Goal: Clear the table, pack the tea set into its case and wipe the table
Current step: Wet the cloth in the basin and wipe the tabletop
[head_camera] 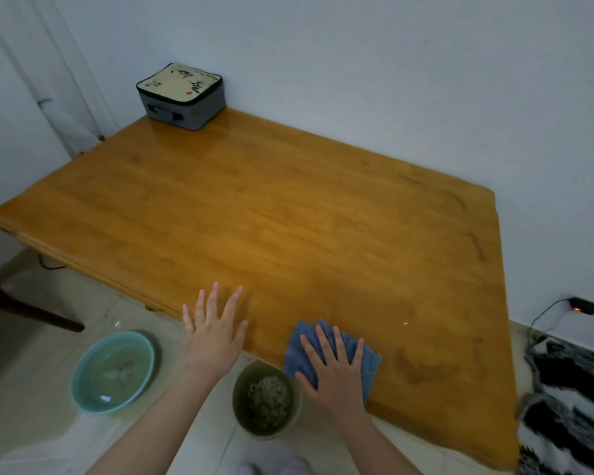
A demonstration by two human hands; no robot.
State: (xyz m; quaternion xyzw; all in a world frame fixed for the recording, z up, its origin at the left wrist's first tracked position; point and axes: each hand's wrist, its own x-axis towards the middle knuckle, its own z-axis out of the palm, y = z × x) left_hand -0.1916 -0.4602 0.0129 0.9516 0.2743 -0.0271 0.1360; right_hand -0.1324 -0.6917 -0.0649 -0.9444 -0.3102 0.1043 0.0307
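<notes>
Though the case (180, 84) bears inked marks, none is legible.

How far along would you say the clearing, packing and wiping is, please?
Packing looks done: the grey fabric case with a cream painted lid sits closed at the far corner of the orange wooden table. In hand: the right hand presses a folded blue cloth flat near the front edge, the left hand open beside it. Left: likely wiping most of the tabletop.
</notes>
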